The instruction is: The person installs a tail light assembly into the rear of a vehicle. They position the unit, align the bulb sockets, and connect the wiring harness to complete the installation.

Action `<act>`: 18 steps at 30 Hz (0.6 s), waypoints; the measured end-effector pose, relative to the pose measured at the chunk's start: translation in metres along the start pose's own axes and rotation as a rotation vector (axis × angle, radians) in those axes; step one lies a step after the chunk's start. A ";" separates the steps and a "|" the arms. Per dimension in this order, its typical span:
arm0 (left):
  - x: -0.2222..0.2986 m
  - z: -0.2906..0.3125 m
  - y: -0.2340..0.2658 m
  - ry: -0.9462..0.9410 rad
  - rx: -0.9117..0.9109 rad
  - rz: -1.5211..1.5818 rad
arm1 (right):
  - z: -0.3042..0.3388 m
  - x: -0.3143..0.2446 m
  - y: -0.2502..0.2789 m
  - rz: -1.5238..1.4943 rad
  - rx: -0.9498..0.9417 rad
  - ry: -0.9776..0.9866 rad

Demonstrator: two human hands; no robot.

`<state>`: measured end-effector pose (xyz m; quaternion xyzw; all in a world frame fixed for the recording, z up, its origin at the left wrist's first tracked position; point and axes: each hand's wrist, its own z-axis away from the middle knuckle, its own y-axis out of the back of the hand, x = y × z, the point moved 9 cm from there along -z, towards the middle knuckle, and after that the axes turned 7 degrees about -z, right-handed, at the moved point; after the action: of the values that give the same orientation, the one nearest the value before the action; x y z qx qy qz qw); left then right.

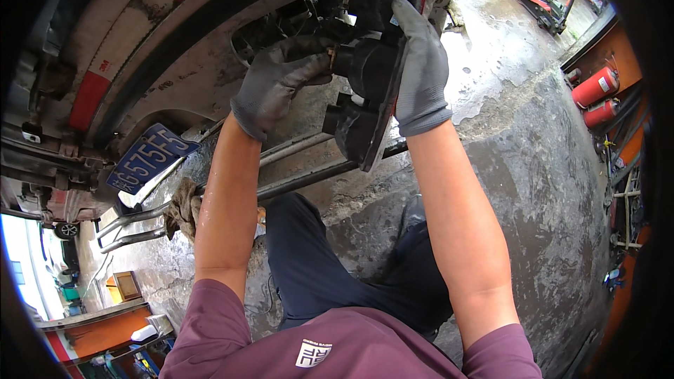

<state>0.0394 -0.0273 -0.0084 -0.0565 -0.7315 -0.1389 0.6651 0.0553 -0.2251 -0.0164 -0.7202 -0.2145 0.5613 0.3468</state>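
Observation:
A black tail light housing (372, 67) with several round sockets on its back hangs tilted at the corner of a vehicle. My gloved right hand (423, 70) grips its lens side, the thumb over the upper edge. On the other side my gloved left hand (270, 88) is closed in a pinch. A small orange-brown piece (332, 57) shows at its fingertips, against the middle socket; its exact kind is too small to make out. Dark wiring (302, 21) lies behind the left hand, partly hidden by it. Both gloves are grey.
The vehicle's body (140, 21), with red and white strips, fills the upper left. Below it are a blue plate (151, 158) and metal bars (302, 179) with a rag (184, 210). Red fire extinguishers (595, 88) stand right; a floor jack (533, 0) lies beyond on wet concrete.

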 end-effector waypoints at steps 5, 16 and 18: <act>0.002 0.001 -0.003 -0.041 -0.014 -0.047 | 0.001 0.005 0.008 -0.023 0.077 -0.060; 0.008 0.001 -0.002 -0.010 -0.052 -0.220 | -0.002 0.005 0.004 0.068 -0.012 -0.063; 0.015 0.002 -0.005 -0.135 -0.067 -0.317 | -0.001 -0.005 -0.002 0.178 -0.019 -0.056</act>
<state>0.0341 -0.0328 0.0058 0.0283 -0.7694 -0.2620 0.5819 0.0548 -0.2275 -0.0116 -0.7235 -0.1645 0.6080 0.2824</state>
